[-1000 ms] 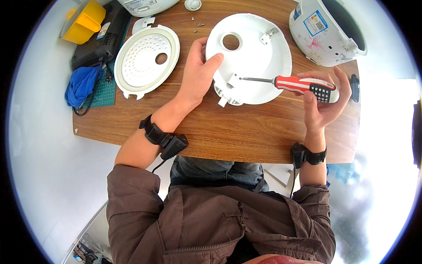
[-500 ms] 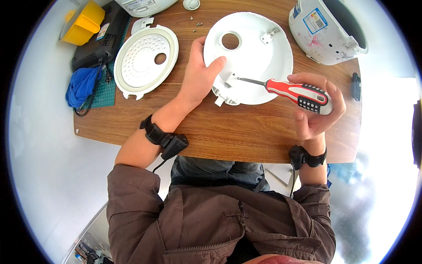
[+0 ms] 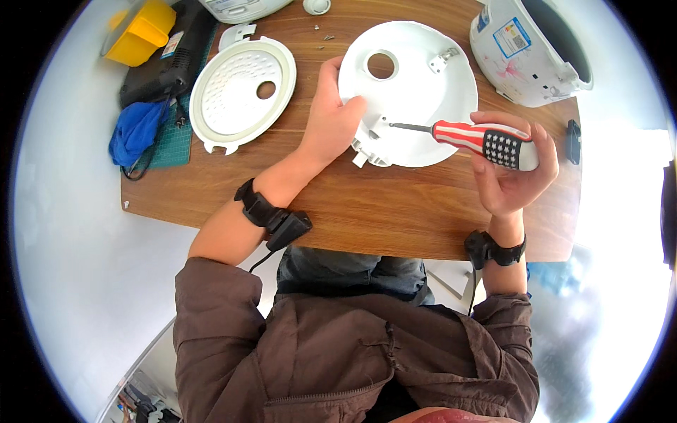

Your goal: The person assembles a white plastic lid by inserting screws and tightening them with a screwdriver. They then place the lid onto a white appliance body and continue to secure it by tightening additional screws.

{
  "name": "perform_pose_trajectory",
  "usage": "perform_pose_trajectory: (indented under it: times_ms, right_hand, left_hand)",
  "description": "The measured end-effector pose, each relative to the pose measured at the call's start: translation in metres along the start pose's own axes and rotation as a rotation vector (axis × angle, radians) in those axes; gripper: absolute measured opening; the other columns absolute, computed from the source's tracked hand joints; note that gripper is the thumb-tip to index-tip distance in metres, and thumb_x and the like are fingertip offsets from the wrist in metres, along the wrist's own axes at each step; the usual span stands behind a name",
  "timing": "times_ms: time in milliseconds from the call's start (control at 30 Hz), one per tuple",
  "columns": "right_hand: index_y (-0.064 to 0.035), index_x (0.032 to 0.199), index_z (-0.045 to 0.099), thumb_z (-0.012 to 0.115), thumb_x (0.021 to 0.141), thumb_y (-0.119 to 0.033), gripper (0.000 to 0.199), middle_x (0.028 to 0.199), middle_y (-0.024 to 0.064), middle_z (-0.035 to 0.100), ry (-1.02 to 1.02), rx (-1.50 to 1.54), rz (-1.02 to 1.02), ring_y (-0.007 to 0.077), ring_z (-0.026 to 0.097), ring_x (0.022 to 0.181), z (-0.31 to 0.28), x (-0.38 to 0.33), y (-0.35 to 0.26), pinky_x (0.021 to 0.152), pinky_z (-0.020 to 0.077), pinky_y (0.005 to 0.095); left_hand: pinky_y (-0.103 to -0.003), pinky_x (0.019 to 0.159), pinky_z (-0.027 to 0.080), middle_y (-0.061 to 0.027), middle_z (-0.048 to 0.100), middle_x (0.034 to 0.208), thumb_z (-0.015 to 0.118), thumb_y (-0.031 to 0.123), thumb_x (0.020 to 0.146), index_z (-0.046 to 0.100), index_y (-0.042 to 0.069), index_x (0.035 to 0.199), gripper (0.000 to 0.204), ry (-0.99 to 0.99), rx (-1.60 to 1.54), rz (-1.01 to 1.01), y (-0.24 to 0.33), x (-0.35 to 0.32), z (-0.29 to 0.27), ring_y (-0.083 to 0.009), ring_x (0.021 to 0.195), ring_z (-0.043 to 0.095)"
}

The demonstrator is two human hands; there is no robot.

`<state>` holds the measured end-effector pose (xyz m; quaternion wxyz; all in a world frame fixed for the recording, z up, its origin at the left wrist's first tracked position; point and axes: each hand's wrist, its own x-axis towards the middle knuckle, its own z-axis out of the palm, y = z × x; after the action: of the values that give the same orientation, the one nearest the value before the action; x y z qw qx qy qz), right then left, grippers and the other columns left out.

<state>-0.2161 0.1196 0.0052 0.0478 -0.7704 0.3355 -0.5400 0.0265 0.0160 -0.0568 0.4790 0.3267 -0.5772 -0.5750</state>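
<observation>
**Rice cooker lid under the screwdriver, wooden table**

The left hand (image 3: 328, 123) is pressing down on the near left edge of a round white plastic lid cover (image 3: 416, 92), smooth and matte, with a circular hole near its top and a small metal bracket at its far rim. The cover is lying flat on the wood-grain table (image 3: 367, 204), near the middle of the far half.

The right hand (image 3: 511, 173) is wrapping closed around the chunky handle of a screwdriver (image 3: 486, 139), red with white stripes and a black dotted end; its thin steel shaft is pointing left, the tip meeting the cover near the hinge lugs.

Lying alongside: a perforated cream inner lid plate (image 3: 242, 93), a white rice cooker body (image 3: 529, 49), a blue cloth (image 3: 135, 130), a yellow plastic bin (image 3: 144, 29).
</observation>
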Motion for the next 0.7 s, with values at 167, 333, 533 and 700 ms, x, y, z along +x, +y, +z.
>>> perform_pose_trajectory:
  times_ms: [167,333,533,700]
  right_hand:
    - [-0.0042,0.136,0.052,0.087,0.079,-0.004,0.067,0.117,0.0166,0.071,-0.043,-0.079,0.099,0.0215,0.072,0.096,0.011,0.03,-0.017,0.082,0.0603,0.0311]
    - [-0.0099,0.126,0.067,0.091,0.073,-0.01,0.058,0.115,0.008,0.07,-0.122,-0.177,0.031,0.0201,0.071,0.084,0.04,0.071,-0.034,0.07,0.0598,0.0281]
    - [-0.002,0.134,0.063,0.052,0.072,0.014,0.065,0.121,0.0177,0.07,-0.356,-0.118,0.145,0.0289,0.07,0.102,0.039,0.109,-0.064,0.087,0.0557,0.0343]
    - [-0.0034,0.128,0.07,0.063,0.073,0.014,0.058,0.123,0.0138,0.071,-0.401,-0.175,0.1,0.0213,0.071,0.095,0.031,0.112,-0.065,0.067,0.0543,0.0255]
  left_hand:
    - [-0.033,0.106,0.044,-0.0134,0.052,0.132,0.048,-0.005,0.083,0.039,-0.003,0.142,0.059,0.03,0.041,-0.039,-0.001,0.002,0.002,-0.0186,0.123,0.052]
    - [-0.037,0.103,0.048,-0.0204,0.057,0.129,0.049,-0.005,0.083,0.038,-0.005,0.137,0.056,0.024,-0.021,-0.021,-0.005,0.005,0.002,-0.0253,0.12,0.058]
    - [-0.039,0.104,0.048,-0.0232,0.058,0.13,0.051,-0.004,0.083,0.036,-0.006,0.139,0.058,0.015,-0.014,-0.012,0.001,0.004,0.002,-0.0284,0.122,0.059]
    - [-0.039,0.105,0.047,-0.0233,0.058,0.131,0.051,-0.004,0.083,0.037,-0.006,0.139,0.058,0.024,0.102,0.014,0.009,0.002,0.004,-0.0283,0.122,0.059]
